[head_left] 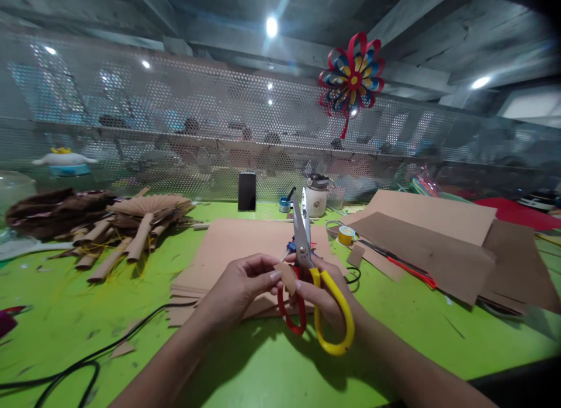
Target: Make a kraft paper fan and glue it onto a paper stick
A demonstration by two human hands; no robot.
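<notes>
My left hand (243,282) pinches a small curved piece of brown paper (287,277) between thumb and fingers. Scissors (301,235) with one red and one yellow handle loop hang in my right hand (324,291), their blades pointing up and slightly apart. The right thumb also touches the right edge of the paper piece; most other fingers of that hand are hidden behind the scissors. Beneath both hands lies a stack of brown paper sheets (228,238). A blue tool (291,245) shows partly behind the blades.
Rolled brown paper pieces with yellow strings (140,238) lie at left. A black cable (118,338) crosses the green table (166,373). Behind stand a phone (246,192) and a white jar (316,199). Yellow tape (346,235), a red-handled cutter (409,270) and large brown sheets (429,250) are at right.
</notes>
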